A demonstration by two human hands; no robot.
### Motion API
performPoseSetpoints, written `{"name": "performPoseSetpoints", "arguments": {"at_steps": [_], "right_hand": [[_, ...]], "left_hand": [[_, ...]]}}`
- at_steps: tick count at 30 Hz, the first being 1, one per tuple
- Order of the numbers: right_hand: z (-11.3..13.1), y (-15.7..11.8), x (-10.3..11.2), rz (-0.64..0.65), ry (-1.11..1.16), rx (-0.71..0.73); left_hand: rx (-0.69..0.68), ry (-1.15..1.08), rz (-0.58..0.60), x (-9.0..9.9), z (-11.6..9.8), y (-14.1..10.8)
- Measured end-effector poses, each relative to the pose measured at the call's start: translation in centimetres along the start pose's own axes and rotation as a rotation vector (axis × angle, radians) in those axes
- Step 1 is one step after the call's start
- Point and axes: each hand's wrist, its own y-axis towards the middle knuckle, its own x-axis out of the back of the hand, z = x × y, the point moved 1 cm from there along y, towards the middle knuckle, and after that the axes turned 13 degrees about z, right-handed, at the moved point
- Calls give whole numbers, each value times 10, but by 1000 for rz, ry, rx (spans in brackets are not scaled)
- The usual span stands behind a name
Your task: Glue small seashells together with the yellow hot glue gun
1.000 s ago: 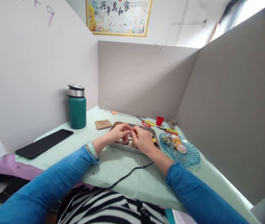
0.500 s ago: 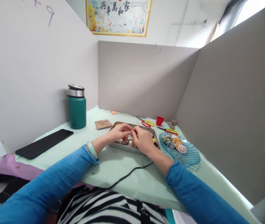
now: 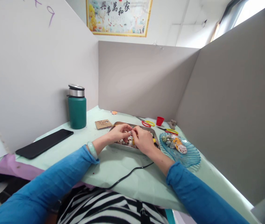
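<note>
Over a metal tray (image 3: 125,148) full of small mixed pieces, my two hands meet at the fingertips. My left hand (image 3: 120,132) is pinched, with a pale bracelet at its wrist. Against its fingertips, my right hand (image 3: 143,139) is pinched as well. Whatever lies between the fingers is too small to make out. White, yellow and dark pieces show in the tray below and beside the hands. To the right of the tray sits a blue glass plate (image 3: 191,152) with green-grey, orange and patterned pieces on it.
A green bottle (image 3: 77,112) and a black phone (image 3: 44,143) are at left. Behind the tray lie a brown card (image 3: 103,124), red-yellow scissors (image 3: 148,123), yellow-handled scissors (image 3: 171,131) and a red cup (image 3: 159,121). A black cable (image 3: 131,171) crosses the front. Grey panels (image 3: 141,77) enclose the table.
</note>
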Motion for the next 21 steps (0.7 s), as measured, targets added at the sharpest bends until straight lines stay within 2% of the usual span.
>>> {"name": "performPoseSetpoints", "arguments": {"at_steps": [21], "right_hand": [[-1, 0, 0, -8, -31, -6]], "left_hand": [[15, -45, 17, -1, 0, -1]]}}
